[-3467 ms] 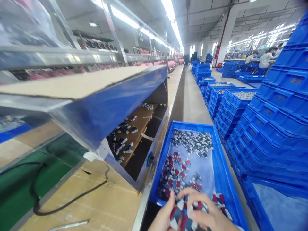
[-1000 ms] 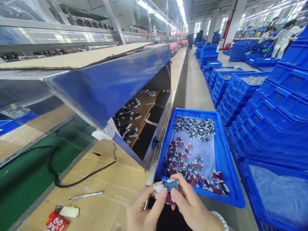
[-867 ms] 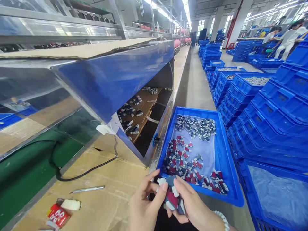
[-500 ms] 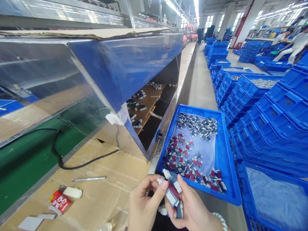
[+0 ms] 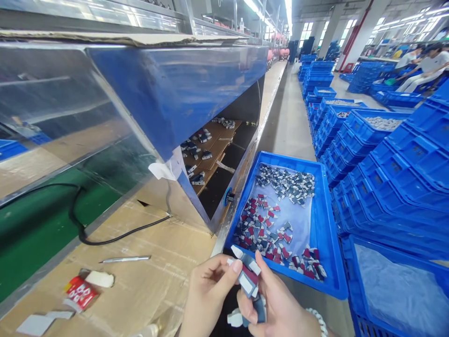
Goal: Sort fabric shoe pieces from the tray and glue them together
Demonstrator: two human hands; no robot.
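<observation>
My left hand [image 5: 206, 295] and my right hand [image 5: 278, 309] meet at the bottom centre, both closed on a small stack of navy, white and red fabric pieces [image 5: 247, 276]. The left thumb and forefinger pinch the top pieces. The right hand cradles the rest, with more pieces showing below at its palm. Just beyond my hands lies a blue tray [image 5: 324, 252] lined with plastic film, holding several more pieces in loose heaps [image 5: 277, 220].
A cardboard-covered bench [image 5: 154, 281] carries a metal tool [image 5: 124, 259], a red packet [image 5: 80, 294] and a black cable [image 5: 105, 241]. A blue-hooded conveyor tunnel [image 5: 182, 93] holds pieces on cardboard inside. Stacked blue crates [image 5: 393, 178] fill the right. People sit far right.
My hands went from rummaging in the tray to lifting a stack of pieces toward me. The stack has been fanned and tilted between both hands; the view shifted slightly left and down.
</observation>
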